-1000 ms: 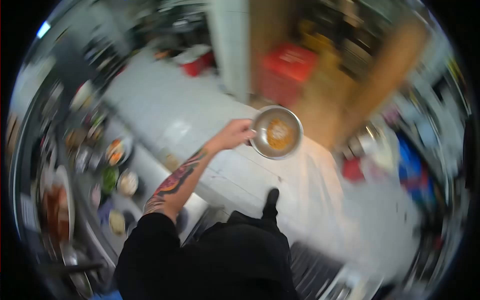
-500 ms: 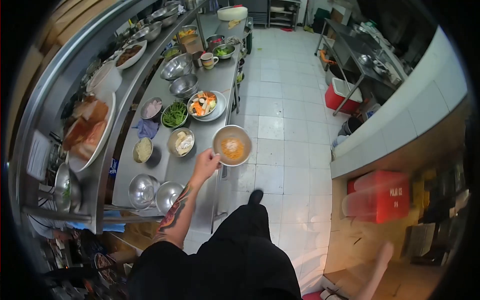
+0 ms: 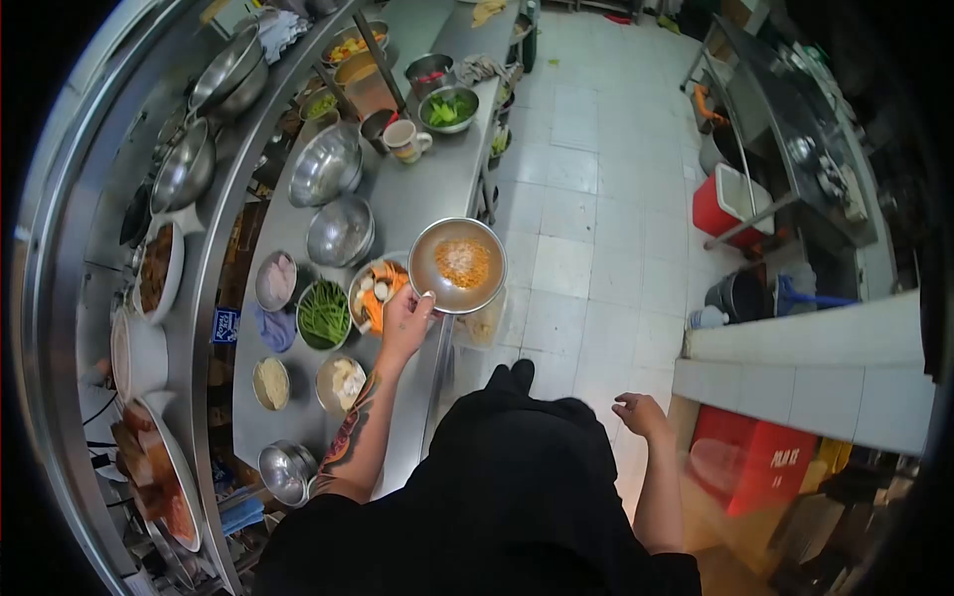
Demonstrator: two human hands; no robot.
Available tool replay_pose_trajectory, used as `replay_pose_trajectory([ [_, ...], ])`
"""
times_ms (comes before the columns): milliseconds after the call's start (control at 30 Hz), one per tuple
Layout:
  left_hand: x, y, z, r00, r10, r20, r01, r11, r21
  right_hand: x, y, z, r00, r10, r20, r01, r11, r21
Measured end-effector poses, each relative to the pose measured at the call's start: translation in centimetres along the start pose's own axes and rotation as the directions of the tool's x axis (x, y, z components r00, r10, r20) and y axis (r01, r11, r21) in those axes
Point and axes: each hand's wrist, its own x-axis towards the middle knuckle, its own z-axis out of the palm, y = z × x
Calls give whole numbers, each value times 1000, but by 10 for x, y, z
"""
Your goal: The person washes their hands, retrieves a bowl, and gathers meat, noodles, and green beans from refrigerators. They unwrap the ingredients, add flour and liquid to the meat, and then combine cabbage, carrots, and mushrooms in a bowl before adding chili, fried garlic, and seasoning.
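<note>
My left hand (image 3: 406,320) grips the rim of a metal bowl (image 3: 425,248), holding it above the right edge of the steel table. Orange crumbs with a pale powder on top (image 3: 462,263) lie in the bowl. Just behind that hand, partly covered by it, is a bowl of carrot pieces and mushrooms (image 3: 370,298). Green beans (image 3: 324,314) fill a bowl to its left. A bowl with pale, floury pieces (image 3: 341,383) stands below it. My right hand (image 3: 644,413) hangs over the floor at my side, holding nothing, its fingers loosely apart.
The steel table (image 3: 417,177) also bears stacked metal bowls (image 3: 326,167), a mug (image 3: 405,142) and a bowl of green leaves (image 3: 448,109). A shelf with trays of meat (image 3: 164,472) runs along the left. To the right are a low tiled wall (image 3: 805,382) and red coolers (image 3: 750,457).
I have moved forward along the table with the bowl still in my left hand. My right hand has come up and inward from the lower right.
</note>
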Motion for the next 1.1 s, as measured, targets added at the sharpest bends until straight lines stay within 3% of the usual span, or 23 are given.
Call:
replay_pose_trajectory([
  [167,74,12,23,990,15,-138,-24,998,-59,119,-29,-89,999,-40,2,40,999,-1],
  [233,96,-3,26,978,-23,-206,34,998,50,182,-37,-117,993,-118,27,121,977,-174],
  [267,111,-37,31,969,-22,-247,27,1000,17,217,-38,-134,983,-175,59,184,954,-238],
  [333,129,-56,33,936,-108,-336,178,967,185,285,-70,-163,960,-240,144,277,886,-373],
  [400,146,-31,53,856,-254,-450,344,930,130,354,-117,-195,903,-351,247,425,814,-397],
  [467,163,-47,69,748,-349,-565,268,937,-224,414,-189,-229,770,-539,343,636,693,-340],
  [533,181,-59,89,642,-442,-627,227,890,-396,456,-284,-280,568,-705,424,815,554,-171],
  [567,189,-65,95,628,-431,-648,207,895,-394,466,-336,-305,438,-831,342,886,464,-6],
  [667,210,-80,118,515,-438,-737,99,885,-456,461,-512,-395,196,-975,104,972,208,110],
  [700,215,-84,125,486,-449,-750,61,874,-483,448,-562,-424,29,-985,-173,991,6,135],
  [767,222,-84,139,443,-455,-772,7,863,-505,457,-651,-464,-71,-909,-411,995,-93,34],
  [800,221,-76,147,404,-509,-760,22,836,-548,451,-692,-484,-220,-804,-552,968,-250,-22],
  [867,217,-81,164,324,-575,-752,79,808,-584,449,-753,-520,-375,-776,-507,926,-288,-244],
  [933,212,-76,181,317,-549,-773,47,823,-565,470,-811,-533,-454,-778,-434,881,-321,-347],
  [967,211,-70,188,323,-523,-789,25,838,-546,479,-835,-535,-463,-774,-431,878,-336,-340],
  [1033,209,-62,197,307,-521,-796,14,839,-544,489,-875,-535,-364,-931,-22,856,-325,-403],
  [1100,207,-59,200,308,-508,-804,29,850,-526,480,-907,-531,36,-939,343,845,-155,-513],
])
